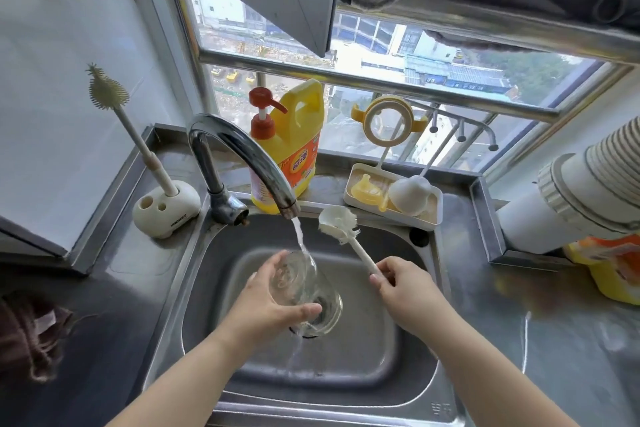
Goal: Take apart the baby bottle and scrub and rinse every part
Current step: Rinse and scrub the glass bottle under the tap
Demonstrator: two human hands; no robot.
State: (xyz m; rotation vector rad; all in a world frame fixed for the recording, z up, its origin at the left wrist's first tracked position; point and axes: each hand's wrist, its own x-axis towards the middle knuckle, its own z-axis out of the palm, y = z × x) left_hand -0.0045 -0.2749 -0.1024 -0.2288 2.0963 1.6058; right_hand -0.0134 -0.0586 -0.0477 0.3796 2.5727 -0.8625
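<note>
My left hand wraps the clear bottle under the tap's stream over the sink; wet, slippery, rigid, so I grip its body. My right hand pinches the brush handle.

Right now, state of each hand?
Left hand: closed on the clear bottle, under the tap stream.
Right hand: closed on the bottle brush handle.

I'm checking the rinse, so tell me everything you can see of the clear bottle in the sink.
The bottle body is clear, seemingly glass or plastic, with cap and nipple off. The left hand grips it tilted over the sink drain, its open mouth up toward the tap. The water stream runs into it.
</note>
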